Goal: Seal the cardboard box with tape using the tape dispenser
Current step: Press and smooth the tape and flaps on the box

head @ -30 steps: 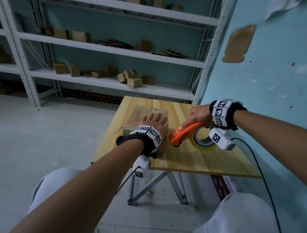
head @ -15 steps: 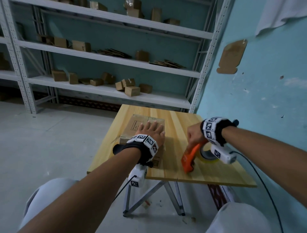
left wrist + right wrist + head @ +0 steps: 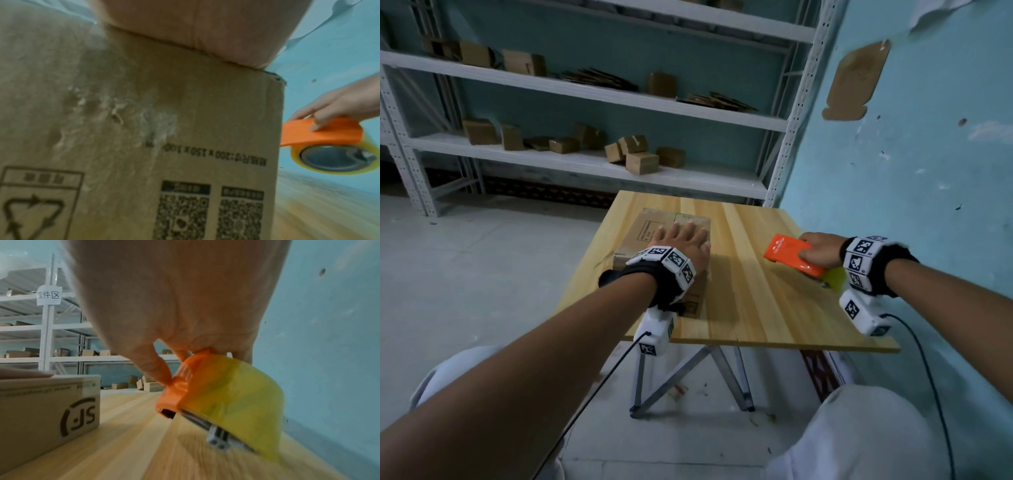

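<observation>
Right hand (image 3: 820, 251) has its grip closed round the orange tape dispenser (image 3: 792, 255), thumb and fingers curled over the orange body, with the yellowish tape roll (image 3: 236, 395) tucked under the palm, near the tabletop (image 3: 756, 301) towards its right side. Left hand (image 3: 683, 245) lies flat with fingers spread on top of the cardboard box (image 3: 650, 229), which sits on the left part of the tabletop, well apart from the dispenser. Bare wood lies between the two.

Behind the tabletop stand white metal shelves (image 3: 585, 161) with small cartons and flattened cardboard; a blue wall (image 3: 928, 154) runs close along the right edge. A cable trails from each wrist unit.

Much of the box top is covered by the left hand and wristband, so its seam can't be made out. Whether the roll touches the wood is unclear; the right wrist view is smeared there.
</observation>
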Tool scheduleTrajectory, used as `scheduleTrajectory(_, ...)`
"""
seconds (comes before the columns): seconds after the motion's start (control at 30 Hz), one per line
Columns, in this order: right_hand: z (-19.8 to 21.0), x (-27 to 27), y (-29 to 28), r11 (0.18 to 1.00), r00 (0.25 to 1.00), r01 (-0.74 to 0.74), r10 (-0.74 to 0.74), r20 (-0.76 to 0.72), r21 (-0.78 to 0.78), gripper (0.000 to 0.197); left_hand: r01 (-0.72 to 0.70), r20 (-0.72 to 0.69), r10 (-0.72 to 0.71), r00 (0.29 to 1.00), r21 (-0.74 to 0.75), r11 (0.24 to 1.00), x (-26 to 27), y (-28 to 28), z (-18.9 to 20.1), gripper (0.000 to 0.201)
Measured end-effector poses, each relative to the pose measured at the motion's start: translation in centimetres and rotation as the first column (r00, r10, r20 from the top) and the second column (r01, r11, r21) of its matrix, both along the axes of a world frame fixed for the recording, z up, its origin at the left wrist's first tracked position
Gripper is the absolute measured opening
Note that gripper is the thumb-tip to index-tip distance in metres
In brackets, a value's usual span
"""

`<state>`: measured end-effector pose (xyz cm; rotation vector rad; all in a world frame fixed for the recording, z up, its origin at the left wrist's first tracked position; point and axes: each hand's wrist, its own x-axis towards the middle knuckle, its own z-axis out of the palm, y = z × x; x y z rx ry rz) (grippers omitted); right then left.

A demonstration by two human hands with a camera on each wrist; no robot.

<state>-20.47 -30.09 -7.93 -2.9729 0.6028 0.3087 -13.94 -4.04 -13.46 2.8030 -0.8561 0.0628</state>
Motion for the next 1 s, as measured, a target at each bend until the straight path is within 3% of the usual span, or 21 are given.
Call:
scheduleTrajectory(0.1, -2.8, -0.3, 0.6, 1.000, 1.000, -0.006, 0.006, -0.014, -0.012, 0.048, 0.012, 0.013, -0.012, 1.000, 0.000, 1.000, 0.1, -0.1, -0.1, 0.047)
scheduleTrajectory(0.23, -5.1, 0.3, 1.4, 0.999, 0.996, -0.028, 0.027, 0.090, 0.014, 0.058, -0.005, 0.000, 0.005, 1.000, 0.004, 1.000, 0.0, -0.6, 0.2, 0.047)
scheduleTrajectory(0.4, -5.6, 1.6, 0.8, 0.994, 0.992, -0.056, 0.066, 0.106, -0.099, 0.063, -0.011, -0.024, 0.012, 1.000, 0.014, 1.000, 0.9, -1.4, 0.3, 0.047)
scheduleTrajectory(0.53, -3.6, 2.7, 0.1, 0.971, 0.993, 0.001, 0.027, 0.115, -0.240, 0.066, -0.018, -0.044, 0.019, 0.999, 0.033, 0.999, 2.1, -2.7, 0.5, 0.046)
scheduleTrajectory(0.6, -2.4, 3.2, 0.8, 0.985, 0.974, 0.030, 0.009, 0.227, -0.168, 0.067, -0.029, -0.051, 0.031, 0.998, 0.040, 0.999, 2.7, -3.3, 0.6, 0.044)
scheduleTrajectory(0.7, -1.3, 4.0, 2.8, 0.997, 0.931, -0.011, -0.017, 0.366, 0.073, 0.065, -0.059, -0.055, 0.060, 0.997, 0.022, 0.998, 2.9, -4.4, 0.9, 0.042)
scheduleTrajectory(0.77, -1.0, 4.1, 4.6, 0.968, 0.910, -0.066, -0.041, 0.412, 0.242, 0.065, -0.085, -0.183, 0.058, 0.981, -0.143, 0.986, 2.4, -4.8, 2.1, 0.043)
scheduleTrajectory(0.8, -0.7, 3.9, 5.6, 0.942, 0.903, -0.100, -0.050, 0.428, 0.321, 0.065, -0.107, -0.312, 0.009, 0.950, -0.300, 0.948, 2.2, -4.6, 2.9, 0.045)
scheduleTrajectory(0.87, -0.2, 3.3, 7.3, 0.879, 0.880, -0.174, -0.063, 0.471, 0.444, 0.062, -0.245, -0.530, -0.141, 0.836, -0.591, 0.769, 2.2, -3.2, 4.6, 0.060)
scheduleTrajectory(0.9, 0.0, 2.9, 7.9, 0.845, 0.867, -0.210, -0.072, 0.494, 0.492, 0.060, -0.315, -0.565, -0.183, 0.805, -0.668, 0.674, 2.4, -1.9, 5.3, 0.068)
scheduleTrajectory(1.0, 0.2, 2.0, 8.9, 0.748, 0.816, -0.301, -0.118, 0.565, 0.591, 0.054, -0.377, -0.540, -0.251, 0.803, -0.788, 0.487, 2.2, 2.2, 6.6, 0.058)
